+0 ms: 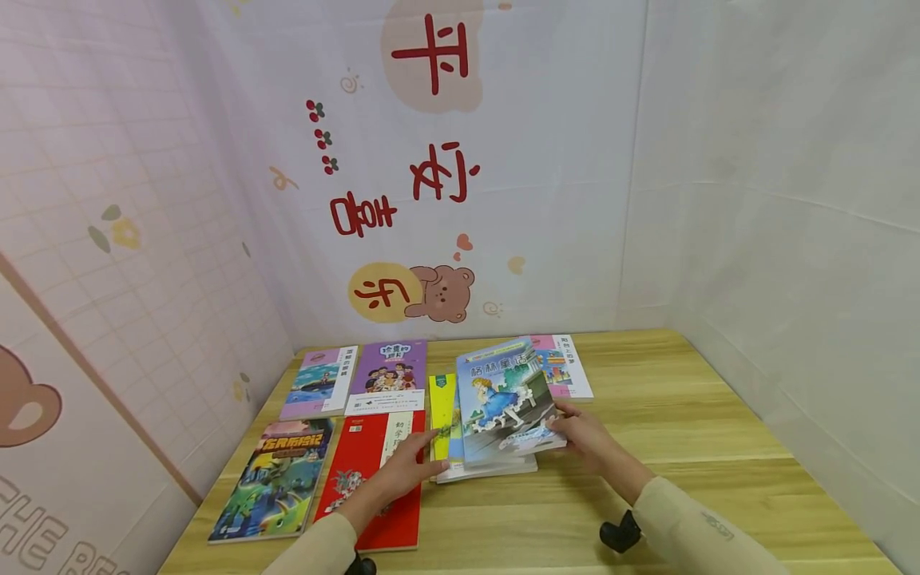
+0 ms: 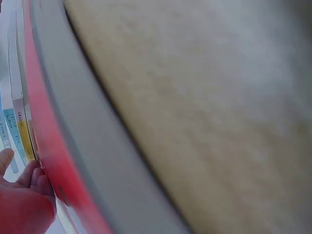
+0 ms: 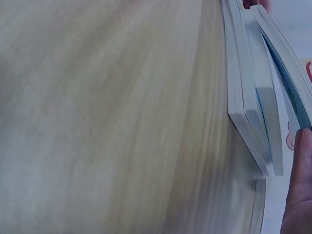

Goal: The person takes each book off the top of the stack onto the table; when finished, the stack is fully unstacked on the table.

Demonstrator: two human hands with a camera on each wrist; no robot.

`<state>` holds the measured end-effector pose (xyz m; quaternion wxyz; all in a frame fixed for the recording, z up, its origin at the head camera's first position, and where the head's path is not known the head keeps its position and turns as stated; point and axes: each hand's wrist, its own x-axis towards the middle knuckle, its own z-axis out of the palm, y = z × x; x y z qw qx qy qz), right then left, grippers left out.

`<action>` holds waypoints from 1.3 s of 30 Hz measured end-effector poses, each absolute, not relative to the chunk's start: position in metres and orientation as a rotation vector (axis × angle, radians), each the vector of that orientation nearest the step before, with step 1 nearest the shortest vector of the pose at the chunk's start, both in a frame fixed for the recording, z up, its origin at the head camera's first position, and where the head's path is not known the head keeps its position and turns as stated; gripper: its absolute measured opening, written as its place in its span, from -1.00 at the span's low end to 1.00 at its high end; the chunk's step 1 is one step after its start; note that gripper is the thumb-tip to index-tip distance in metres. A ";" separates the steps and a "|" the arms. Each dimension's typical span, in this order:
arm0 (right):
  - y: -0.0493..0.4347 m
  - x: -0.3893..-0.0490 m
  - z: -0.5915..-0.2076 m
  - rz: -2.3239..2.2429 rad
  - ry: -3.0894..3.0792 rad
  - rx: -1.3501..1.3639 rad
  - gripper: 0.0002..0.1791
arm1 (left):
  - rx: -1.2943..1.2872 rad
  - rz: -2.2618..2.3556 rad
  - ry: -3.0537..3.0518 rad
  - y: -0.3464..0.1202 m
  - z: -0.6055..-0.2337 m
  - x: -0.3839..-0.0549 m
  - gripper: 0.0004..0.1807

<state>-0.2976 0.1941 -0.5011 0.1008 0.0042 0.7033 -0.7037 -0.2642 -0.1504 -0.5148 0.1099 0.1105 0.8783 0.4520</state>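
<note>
My right hand (image 1: 591,438) pinches the lower right corner of a paperback storybook (image 1: 499,399) with a girl in a blue dress on its cover. In the right wrist view this book (image 3: 285,53) tilts up, its right edge raised off the stack of books (image 3: 243,73) beneath. A yellow book (image 1: 442,391) shows at the stack's left side. There my left hand (image 1: 404,473) reaches over the red book (image 1: 402,515), fingers parted and fingertips right at the stack's left edge. In the left wrist view, the left hand (image 2: 29,195) is beside the stack's spines (image 2: 22,131).
On the wooden table (image 1: 690,415), a dinosaur-covered book (image 1: 273,479) lies front left. Behind are a pink-and-white book (image 1: 316,382) and a purple book (image 1: 391,369). Another pink-and-white book (image 1: 568,367) lies back right, partly covered. Fabric walls (image 1: 553,200) enclose the table's back and sides.
</note>
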 end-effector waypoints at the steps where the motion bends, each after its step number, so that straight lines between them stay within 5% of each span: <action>1: 0.196 -0.298 -0.500 -2.087 2.078 0.018 -0.35 | 0.328 1.324 2.593 -0.149 -0.514 -0.265 -0.20; 39: 0.323 -0.345 -0.476 -2.008 2.373 -0.029 -0.26 | 0.346 1.347 2.629 -0.138 -0.516 -0.274 -0.45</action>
